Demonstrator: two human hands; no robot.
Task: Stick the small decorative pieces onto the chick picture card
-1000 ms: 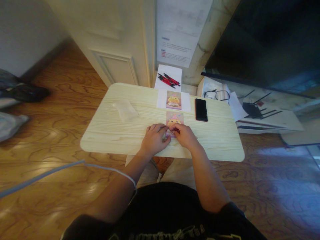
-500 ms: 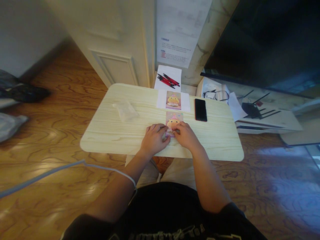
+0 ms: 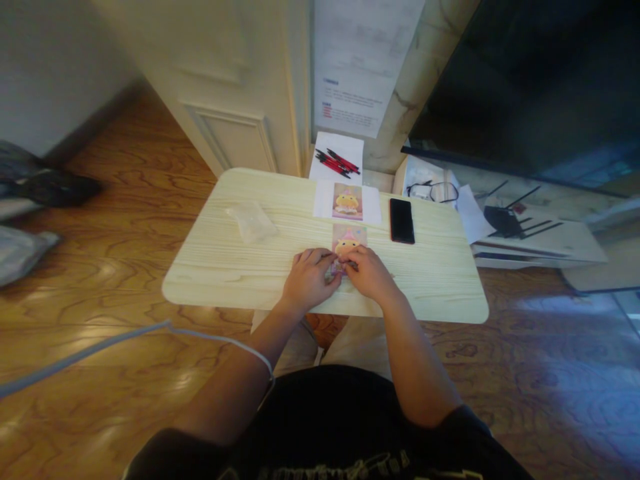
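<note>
A small picture card (image 3: 349,239) with a yellow duck on pink lies flat on the pale wooden table (image 3: 235,267), near its front edge. My left hand (image 3: 307,279) rests curled on the table with its fingertips pinched at the card's lower left edge. My right hand (image 3: 369,273) is curled over the card's lower right part, fingers pressed onto it. The two hands meet over the bottom of the card and hide it. A second card of the same picture (image 3: 347,201) lies on a white sheet farther back.
A black phone (image 3: 401,220) lies right of the cards. A clear plastic bag (image 3: 251,221) sits at the left. Red and black pens (image 3: 337,161) lie on paper behind the table. Glasses (image 3: 433,191) and papers are on a low shelf at right. A grey cable (image 3: 125,337) crosses my left arm.
Almost nothing: my right hand's fingers shifted slightly on the card's lower edge. The card and the left hand stay in place.
</note>
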